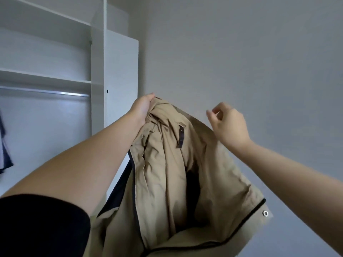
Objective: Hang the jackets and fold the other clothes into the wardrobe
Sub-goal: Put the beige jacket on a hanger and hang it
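1. A tan jacket [167, 173] is being held up in the air in front of a plain wall [241, 52], just to the right of the wardrobe [96, 71].
2. The jacket's bunched top edge is being gripped by the left hand [142, 108], whose fingers are curled round the fabric; this grip is holding the jacket's weight.
3. The right hand [229, 125] is being kept just above the jacket's right edge, its fingers loosely curled and its thumb and fingertips near each other; nothing is being held in this grip.
4. A dark loop [181, 136] is being shown near the collar, and a dark zip edge [246, 217] with a metal snap [265, 213] is hanging at the lower right.
5. The wardrobe is being seen with its door [120, 80] open; two white shelves [46, 78] and a metal rail [55, 92] are being shown inside.
6. A dark garment [4, 154] is hanging inside the wardrobe at the far left edge of the view.
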A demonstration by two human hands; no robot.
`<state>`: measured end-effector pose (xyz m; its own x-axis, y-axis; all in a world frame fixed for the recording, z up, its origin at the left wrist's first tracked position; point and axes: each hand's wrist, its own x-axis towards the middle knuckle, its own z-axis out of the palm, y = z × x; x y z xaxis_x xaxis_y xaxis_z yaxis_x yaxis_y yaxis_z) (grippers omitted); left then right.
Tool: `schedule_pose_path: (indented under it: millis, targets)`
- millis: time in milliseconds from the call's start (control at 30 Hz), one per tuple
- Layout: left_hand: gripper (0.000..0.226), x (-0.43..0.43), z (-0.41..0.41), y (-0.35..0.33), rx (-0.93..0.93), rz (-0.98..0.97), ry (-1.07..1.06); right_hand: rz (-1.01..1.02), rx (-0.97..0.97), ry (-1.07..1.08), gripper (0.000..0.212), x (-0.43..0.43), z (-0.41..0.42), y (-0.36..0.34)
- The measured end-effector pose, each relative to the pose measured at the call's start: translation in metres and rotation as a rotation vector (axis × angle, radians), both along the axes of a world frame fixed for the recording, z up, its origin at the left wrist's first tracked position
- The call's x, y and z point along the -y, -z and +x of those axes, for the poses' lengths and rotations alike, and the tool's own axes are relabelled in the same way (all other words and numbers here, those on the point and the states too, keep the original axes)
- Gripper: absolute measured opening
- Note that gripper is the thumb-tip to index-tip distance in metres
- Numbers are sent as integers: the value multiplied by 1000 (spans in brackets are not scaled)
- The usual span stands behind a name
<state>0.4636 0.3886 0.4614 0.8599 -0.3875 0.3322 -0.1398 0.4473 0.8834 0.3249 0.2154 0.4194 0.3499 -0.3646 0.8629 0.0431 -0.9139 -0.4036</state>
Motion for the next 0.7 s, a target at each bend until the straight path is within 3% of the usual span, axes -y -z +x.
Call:
schedule_pose_path:
  millis: [67,167,233,400,467,567,633,700]
  targets:
    - [22,5,2,5,-33,-55,-27,-54,-182,2,32,-7,-4,29]
    - [23,15,1,9,-63,-113,-34,-60,-595,80,74,-6,-1,73]
    - [23,25,-6,11,-79,-136,6,-44,-655,114,84,0,8,91]
    - [34,43,-20,18,-87,-84,58,-51,-722,270,13,21,24,102]
    - [31,41,-11,20,99,112,-154,20,-510,268,12,35,21,94]
    - [44,26,8,30,590,334,-675,138,13,141,20,45,13,66]
    - [32,19,21,43,728,430,-839,63,-27,108,18,46,16,45]
    - [22,18,28,57,773,905,-837,-42,-280,151,22,45,20,34]
